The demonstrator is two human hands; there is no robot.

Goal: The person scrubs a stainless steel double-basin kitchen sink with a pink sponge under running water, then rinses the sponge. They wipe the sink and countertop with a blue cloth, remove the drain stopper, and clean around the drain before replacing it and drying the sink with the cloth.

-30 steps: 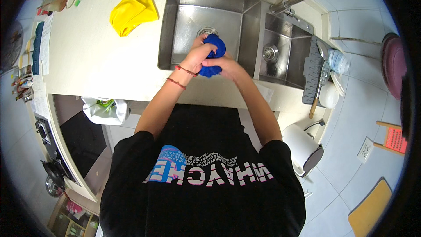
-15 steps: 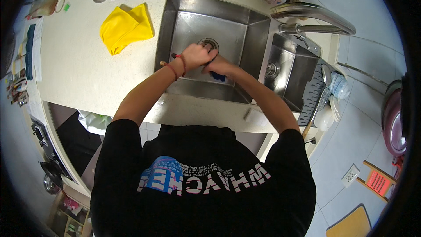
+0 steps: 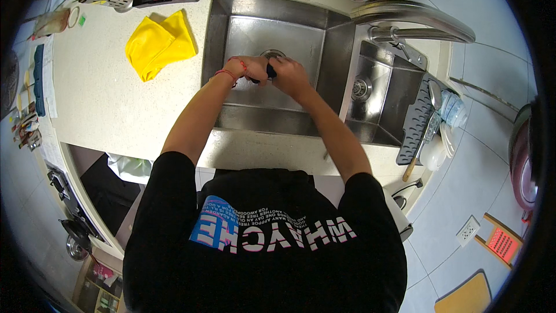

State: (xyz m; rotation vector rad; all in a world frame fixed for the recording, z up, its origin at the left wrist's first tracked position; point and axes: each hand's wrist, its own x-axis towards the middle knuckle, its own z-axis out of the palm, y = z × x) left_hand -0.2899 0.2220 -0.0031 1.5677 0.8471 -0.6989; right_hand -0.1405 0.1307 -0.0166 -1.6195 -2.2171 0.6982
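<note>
Left hand (image 3: 250,69) and right hand (image 3: 289,75): both closed tight around a dark blue cloth (image 3: 270,71), barely visible between them, held over the sink (image 3: 231,26) near its drain. Yellow cloth (image 3: 159,43): on the worktop (image 3: 98,98), left of the sink.

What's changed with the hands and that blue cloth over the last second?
Both hands, left hand and right hand, have closed tighter around the blue cloth; a second ago much of it bulged out, now only a dark sliver shows between them. They remain together over the sink. The yellow cloth lies on the counter as before.
</note>
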